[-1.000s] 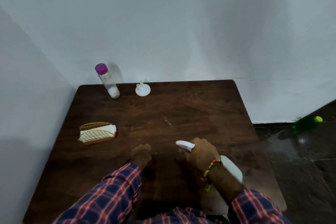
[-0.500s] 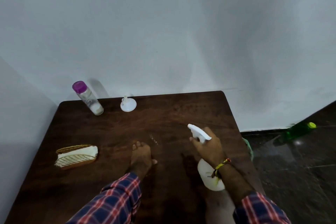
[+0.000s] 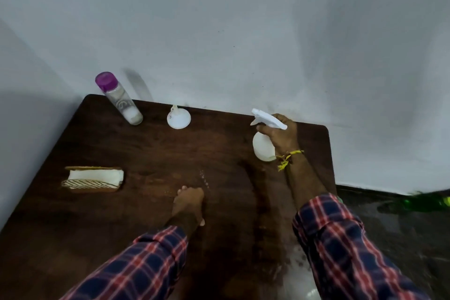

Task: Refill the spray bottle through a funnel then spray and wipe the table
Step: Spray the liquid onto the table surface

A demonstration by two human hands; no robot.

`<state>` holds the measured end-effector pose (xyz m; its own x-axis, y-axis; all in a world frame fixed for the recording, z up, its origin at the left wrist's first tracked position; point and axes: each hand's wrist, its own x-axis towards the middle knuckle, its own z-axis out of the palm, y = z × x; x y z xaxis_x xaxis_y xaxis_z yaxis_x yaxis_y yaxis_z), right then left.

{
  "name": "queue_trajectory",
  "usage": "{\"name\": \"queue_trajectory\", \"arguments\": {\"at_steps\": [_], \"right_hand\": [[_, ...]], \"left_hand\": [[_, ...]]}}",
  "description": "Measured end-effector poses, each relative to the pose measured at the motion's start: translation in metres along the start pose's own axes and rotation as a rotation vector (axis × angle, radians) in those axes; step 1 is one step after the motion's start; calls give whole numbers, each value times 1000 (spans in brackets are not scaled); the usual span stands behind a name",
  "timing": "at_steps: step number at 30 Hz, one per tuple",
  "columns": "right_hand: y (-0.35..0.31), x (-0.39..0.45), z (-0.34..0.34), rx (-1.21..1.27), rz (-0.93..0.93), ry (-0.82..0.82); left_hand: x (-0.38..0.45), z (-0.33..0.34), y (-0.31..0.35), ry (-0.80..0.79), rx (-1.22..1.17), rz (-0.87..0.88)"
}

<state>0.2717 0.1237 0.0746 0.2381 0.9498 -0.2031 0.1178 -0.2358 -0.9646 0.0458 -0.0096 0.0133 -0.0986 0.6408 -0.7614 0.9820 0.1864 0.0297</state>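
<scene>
I see the right hand [image 3: 280, 135] gripping the white spray bottle [image 3: 263, 147] near the table's [image 3: 146, 153] far right edge. The left hand [image 3: 188, 204] rests flat mid-table, fingers straight. The funnel [image 3: 178, 118] and purple-capped bottle [image 3: 119, 100] line the far edge; the napkin holder [image 3: 93, 179] sits left.

There is one view only, worn on the person's head, looking forward and steeply down over the table [image 3: 146, 202] from its near edge toward the wall behind it. It sits close: both sleeves fill the bottom, the table's far edge crosses mid-frame, and floor shows right of the table.
</scene>
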Motion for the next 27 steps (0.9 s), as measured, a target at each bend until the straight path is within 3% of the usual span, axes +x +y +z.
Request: {"name": "queue_trajectory", "arguments": {"at_steps": [8, 13, 16, 27], "right_hand": [[1, 49, 18, -68, -44, -86], [27, 40, 28, -136, -90, 231], [31, 37, 27, -149, -181, 277], [28, 61, 2, -337, -307, -41]], "left_hand": [[5, -11, 5, -73, 21, 5], [6, -7, 5, -49, 32, 4], [5, -6, 4, -59, 25, 4], [3, -10, 7, -69, 25, -19]]}}
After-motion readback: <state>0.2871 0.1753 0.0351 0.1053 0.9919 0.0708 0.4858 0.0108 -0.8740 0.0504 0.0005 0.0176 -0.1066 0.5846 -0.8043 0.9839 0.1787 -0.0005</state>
